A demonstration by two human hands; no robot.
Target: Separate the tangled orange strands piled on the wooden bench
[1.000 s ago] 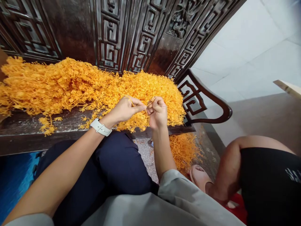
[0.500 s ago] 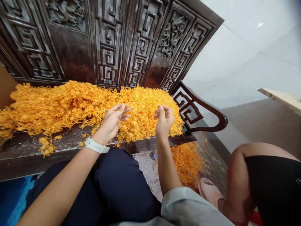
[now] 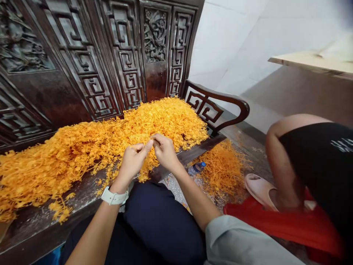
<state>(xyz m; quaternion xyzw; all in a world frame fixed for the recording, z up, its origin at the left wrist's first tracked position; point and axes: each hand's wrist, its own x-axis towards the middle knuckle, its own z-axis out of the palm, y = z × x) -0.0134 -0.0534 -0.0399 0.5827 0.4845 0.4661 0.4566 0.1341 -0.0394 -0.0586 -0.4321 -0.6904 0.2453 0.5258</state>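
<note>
A long heap of orange-yellow artificial flower sprigs (image 3: 165,114) covers the dark wooden bench seat. In front of it my left hand (image 3: 134,162), with a pale watch (image 3: 114,197) on the wrist, is closed with thumb and forefinger pinched. My right hand (image 3: 165,151) is pinched too, its fingertips meeting those of the left. Whatever lies between the fingertips is too small or hidden to make out. Just below the hands, some orange sprigs (image 3: 145,171) hang at the seat's front edge; I cannot tell whether they are joined to what I hold.
The bench's carved back (image 3: 127,62) rises behind the heap, and its curved armrest (image 3: 234,103) closes the right end. Orange stems (image 3: 223,169) and a blue-capped bottle (image 3: 197,168) lie on the floor. Another person's leg (image 3: 284,162) is beside a red stool or cloth (image 3: 286,224).
My hands, earlier apart over the heap, have come together and their fingers have closed to a pinch. The view has turned to the right, showing more of the floor and the other person.
</note>
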